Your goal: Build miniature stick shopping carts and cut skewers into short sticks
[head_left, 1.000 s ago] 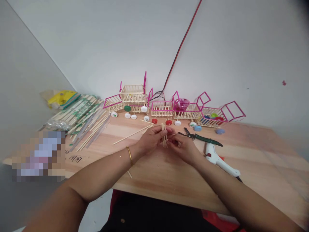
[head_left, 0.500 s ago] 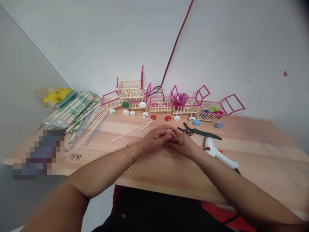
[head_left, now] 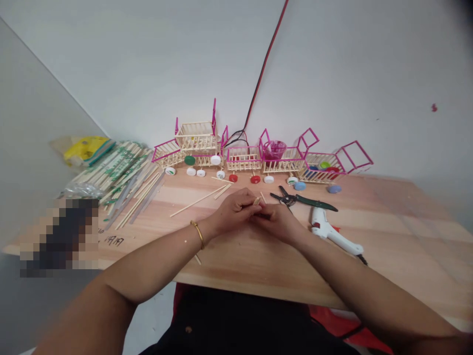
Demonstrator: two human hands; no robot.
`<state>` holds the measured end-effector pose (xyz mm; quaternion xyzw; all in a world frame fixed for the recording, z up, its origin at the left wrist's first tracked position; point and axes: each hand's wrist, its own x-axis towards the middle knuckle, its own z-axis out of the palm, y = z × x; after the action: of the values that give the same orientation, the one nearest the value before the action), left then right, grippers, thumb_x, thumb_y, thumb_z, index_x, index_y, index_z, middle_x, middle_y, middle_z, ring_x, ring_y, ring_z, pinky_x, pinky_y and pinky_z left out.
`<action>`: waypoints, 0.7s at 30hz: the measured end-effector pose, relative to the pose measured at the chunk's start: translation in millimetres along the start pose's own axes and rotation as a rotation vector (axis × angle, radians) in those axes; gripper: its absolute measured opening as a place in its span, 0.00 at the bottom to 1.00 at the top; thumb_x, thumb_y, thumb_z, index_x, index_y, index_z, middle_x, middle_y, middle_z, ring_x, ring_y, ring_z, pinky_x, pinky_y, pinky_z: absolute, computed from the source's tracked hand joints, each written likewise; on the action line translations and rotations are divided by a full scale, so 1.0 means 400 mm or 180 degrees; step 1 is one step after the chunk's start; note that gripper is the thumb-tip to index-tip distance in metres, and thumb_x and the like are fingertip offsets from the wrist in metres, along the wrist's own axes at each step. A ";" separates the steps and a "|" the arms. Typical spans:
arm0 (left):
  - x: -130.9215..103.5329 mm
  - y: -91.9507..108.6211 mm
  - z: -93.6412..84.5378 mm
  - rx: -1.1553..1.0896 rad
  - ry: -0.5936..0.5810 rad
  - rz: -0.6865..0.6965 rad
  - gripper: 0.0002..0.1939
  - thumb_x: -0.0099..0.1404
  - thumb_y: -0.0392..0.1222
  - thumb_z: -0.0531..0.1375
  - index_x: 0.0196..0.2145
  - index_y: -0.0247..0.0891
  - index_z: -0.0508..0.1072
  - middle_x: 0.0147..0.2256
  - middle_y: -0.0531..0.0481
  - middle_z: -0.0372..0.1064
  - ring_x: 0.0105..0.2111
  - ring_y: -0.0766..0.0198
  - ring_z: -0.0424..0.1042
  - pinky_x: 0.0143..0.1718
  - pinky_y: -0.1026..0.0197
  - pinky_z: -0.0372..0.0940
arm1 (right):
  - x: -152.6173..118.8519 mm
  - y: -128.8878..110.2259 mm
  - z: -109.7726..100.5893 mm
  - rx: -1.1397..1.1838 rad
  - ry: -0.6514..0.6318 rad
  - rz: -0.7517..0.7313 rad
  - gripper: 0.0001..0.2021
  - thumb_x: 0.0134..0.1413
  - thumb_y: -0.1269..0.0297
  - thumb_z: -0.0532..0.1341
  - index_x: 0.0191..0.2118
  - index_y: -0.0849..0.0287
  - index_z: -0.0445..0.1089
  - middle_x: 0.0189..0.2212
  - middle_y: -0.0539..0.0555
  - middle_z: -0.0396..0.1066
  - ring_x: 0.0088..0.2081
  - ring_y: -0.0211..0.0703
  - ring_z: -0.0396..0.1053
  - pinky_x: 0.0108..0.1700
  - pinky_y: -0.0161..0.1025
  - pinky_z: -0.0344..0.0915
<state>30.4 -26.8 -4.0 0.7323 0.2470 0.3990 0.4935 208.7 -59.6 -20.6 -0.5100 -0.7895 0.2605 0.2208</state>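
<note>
Both hands meet near the middle of the wooden table (head_left: 258, 261), a little toward its far edge. The left hand (head_left: 232, 211) has its fingers curled and pressed together around a small bundle of short wooden sticks (head_left: 256, 200); only the pale ends of the sticks show above the knuckles. The right hand (head_left: 278, 221) touches the left one and its fingers are also folded onto the same bundle, pinching it from the other side. A gold bangle (head_left: 197, 232) sits on the left wrist.

Just beside the right hand lie green-handled cutters (head_left: 303, 199), and next to them a white glue gun (head_left: 330, 234), toward the right side of the table. Along the far edge stands a row of small stick carts with pink frames (head_left: 254, 159) and bottle-cap wheels. At the far left corner lies a pile of packed chopsticks (head_left: 121, 172), with one long loose stick (head_left: 195, 201) lying near the left hand.
</note>
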 end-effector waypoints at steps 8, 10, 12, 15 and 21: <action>0.000 -0.008 -0.002 0.0173 -0.0049 0.0064 0.07 0.61 0.39 0.60 0.34 0.41 0.80 0.29 0.48 0.68 0.35 0.61 0.67 0.40 0.61 0.59 | 0.007 -0.002 0.007 -0.0480 0.0134 -0.0320 0.12 0.58 0.64 0.58 0.28 0.58 0.76 0.26 0.53 0.76 0.28 0.41 0.70 0.31 0.34 0.58; 0.000 -0.012 -0.005 0.0214 -0.0070 0.0075 0.07 0.62 0.40 0.60 0.33 0.41 0.80 0.29 0.48 0.68 0.35 0.61 0.67 0.40 0.61 0.59 | 0.007 -0.002 0.009 -0.0554 0.0152 -0.0395 0.12 0.59 0.63 0.57 0.28 0.58 0.76 0.25 0.54 0.76 0.28 0.41 0.70 0.31 0.35 0.58; -0.001 -0.014 -0.006 0.0214 -0.0113 0.0083 0.08 0.62 0.41 0.60 0.33 0.41 0.80 0.29 0.48 0.68 0.35 0.62 0.67 0.40 0.62 0.60 | 0.008 -0.002 0.011 -0.0627 0.0142 -0.0483 0.12 0.59 0.63 0.58 0.30 0.58 0.77 0.26 0.55 0.76 0.28 0.42 0.70 0.32 0.36 0.58; -0.004 -0.014 -0.006 0.0081 -0.0218 0.0084 0.09 0.63 0.43 0.59 0.35 0.41 0.80 0.32 0.47 0.69 0.37 0.62 0.68 0.42 0.62 0.60 | 0.009 -0.004 0.012 -0.0734 0.0132 -0.0592 0.13 0.59 0.62 0.57 0.31 0.59 0.77 0.28 0.57 0.77 0.30 0.44 0.71 0.33 0.37 0.58; -0.008 -0.020 -0.005 -0.0413 -0.0232 -0.0162 0.15 0.64 0.49 0.59 0.42 0.38 0.78 0.38 0.45 0.70 0.43 0.60 0.68 0.48 0.58 0.61 | 0.010 -0.012 0.009 -0.0662 0.0126 -0.0660 0.12 0.59 0.65 0.57 0.29 0.58 0.76 0.27 0.54 0.77 0.28 0.40 0.72 0.31 0.34 0.58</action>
<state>27.1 -25.0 -11.9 0.7063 0.2210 0.3746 0.5586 201.6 -58.4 -19.8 -0.4508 -0.8562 0.1429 0.2081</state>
